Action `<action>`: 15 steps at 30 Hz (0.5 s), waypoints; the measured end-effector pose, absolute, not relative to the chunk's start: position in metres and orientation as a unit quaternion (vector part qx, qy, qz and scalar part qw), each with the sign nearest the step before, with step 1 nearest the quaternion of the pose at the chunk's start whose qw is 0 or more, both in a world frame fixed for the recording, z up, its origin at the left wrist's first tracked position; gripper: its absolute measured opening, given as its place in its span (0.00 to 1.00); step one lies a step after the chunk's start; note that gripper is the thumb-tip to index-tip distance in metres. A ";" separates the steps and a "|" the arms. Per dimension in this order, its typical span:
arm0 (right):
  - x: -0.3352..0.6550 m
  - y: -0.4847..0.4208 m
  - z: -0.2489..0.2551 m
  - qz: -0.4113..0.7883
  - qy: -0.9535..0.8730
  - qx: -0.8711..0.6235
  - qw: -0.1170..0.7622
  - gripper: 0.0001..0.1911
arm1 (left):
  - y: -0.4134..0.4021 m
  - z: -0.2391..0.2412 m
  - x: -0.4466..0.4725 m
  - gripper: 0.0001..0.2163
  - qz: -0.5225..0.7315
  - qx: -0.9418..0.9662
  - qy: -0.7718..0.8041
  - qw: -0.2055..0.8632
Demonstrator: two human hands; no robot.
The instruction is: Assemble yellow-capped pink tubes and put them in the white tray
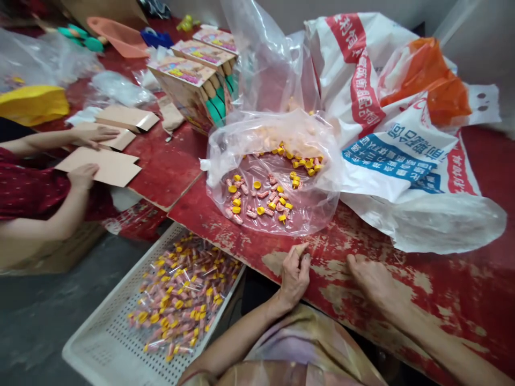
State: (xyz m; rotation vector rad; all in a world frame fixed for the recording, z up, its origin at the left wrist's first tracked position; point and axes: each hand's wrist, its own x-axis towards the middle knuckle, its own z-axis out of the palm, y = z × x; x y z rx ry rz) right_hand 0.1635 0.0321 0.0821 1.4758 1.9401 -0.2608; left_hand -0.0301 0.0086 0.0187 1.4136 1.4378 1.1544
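Observation:
My left hand (295, 276) is at the front edge of the worn red table, its fingers curled and pressed together; whatever they hold, if anything, is hidden. My right hand (369, 280) lies over the tabletop to the right, slightly blurred, with fingers curled in and their contents out of sight. Just beyond both hands is an open clear plastic bag (309, 206). Inside it are small clear tubes (263, 194) with pink contents, and loose yellow caps (256, 185).
A white perforated crate (100, 343) of capped tubes (173, 300) stands lower left. A printed woven sack (374, 134) covers the right. Printed boxes (197, 80) stand behind. At left, a co-worker's hands (84, 174) touch flat cardboard (108, 166). A yellow bag (36, 104) lies nearby.

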 end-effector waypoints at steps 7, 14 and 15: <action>0.146 0.011 0.052 -0.183 0.747 0.612 -0.183 0.13 | 0.004 0.034 -0.039 0.17 0.436 0.539 0.510 0.509; 0.080 -0.001 0.049 -0.223 0.742 0.503 -0.382 0.11 | -0.003 0.049 -0.053 0.18 0.502 0.302 0.459 0.667; 0.088 0.000 0.051 -0.198 0.748 0.499 -0.391 0.12 | -0.003 0.050 -0.061 0.17 0.516 0.291 0.468 0.656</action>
